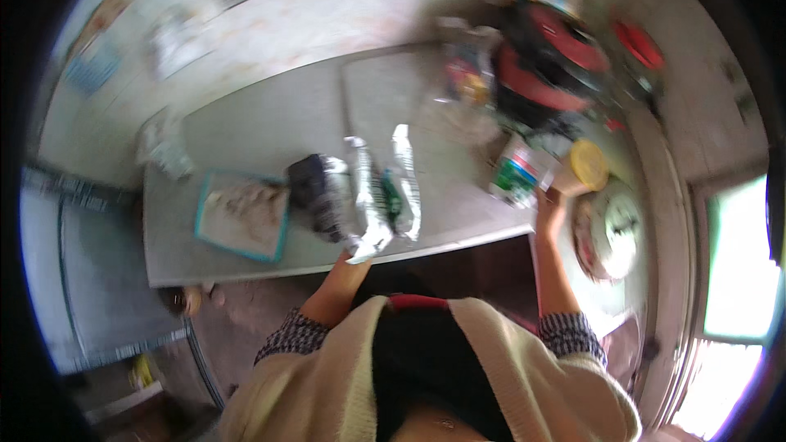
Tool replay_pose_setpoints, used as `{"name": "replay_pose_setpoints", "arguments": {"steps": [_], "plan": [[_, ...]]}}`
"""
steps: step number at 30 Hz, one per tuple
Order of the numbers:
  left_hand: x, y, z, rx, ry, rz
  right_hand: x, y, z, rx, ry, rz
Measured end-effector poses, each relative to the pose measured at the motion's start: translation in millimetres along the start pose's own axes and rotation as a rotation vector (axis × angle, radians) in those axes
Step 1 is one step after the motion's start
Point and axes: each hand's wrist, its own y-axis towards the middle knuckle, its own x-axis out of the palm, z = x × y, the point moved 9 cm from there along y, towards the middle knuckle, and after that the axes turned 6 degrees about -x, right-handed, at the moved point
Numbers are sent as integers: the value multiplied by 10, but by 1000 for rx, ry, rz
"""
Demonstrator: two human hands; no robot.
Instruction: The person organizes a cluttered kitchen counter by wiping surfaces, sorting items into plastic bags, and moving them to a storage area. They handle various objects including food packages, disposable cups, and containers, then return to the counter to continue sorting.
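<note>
My left hand (pixel 347 267) is at the counter's front edge, mostly hidden by a crumpled silver-white plastic packet (pixel 370 209) that it appears to grip. Close by are a dark and white packet (pixel 316 193), a narrow white wrapper strip (pixel 405 181) and a small green item (pixel 392 196), all blurred. My right hand (pixel 550 204) is closed at the base of a tilted plastic jar with a yellow lid (pixel 589 164). Against the jar's left side lies a green and white printed packet (pixel 517 173).
A turquoise-rimmed tray (pixel 206 205) with pale brown contents sits on the grey counter (pixel 264 110). Red and black cookware (pixel 546 67) and a colourful packet (pixel 470 77) stand at the back right. A round white lidded container (pixel 608 233) is beside my right forearm. A window (pixel 740 258) is at right.
</note>
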Motion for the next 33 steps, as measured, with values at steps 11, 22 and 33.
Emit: {"name": "replay_pose_setpoints", "arguments": {"steps": [11, 22, 33], "plan": [[-291, -905, 607, 540, 183, 44, 579, 665, 1056, 290, 816, -254], [-74, -4165, 1001, 1092, 417, 138, 1968, -985, -2166, -2, 758, -547], [-233, -6852, 840, 1634, 428, 310, 5172, -3003, -3931, 166, 992, -1018]]}}
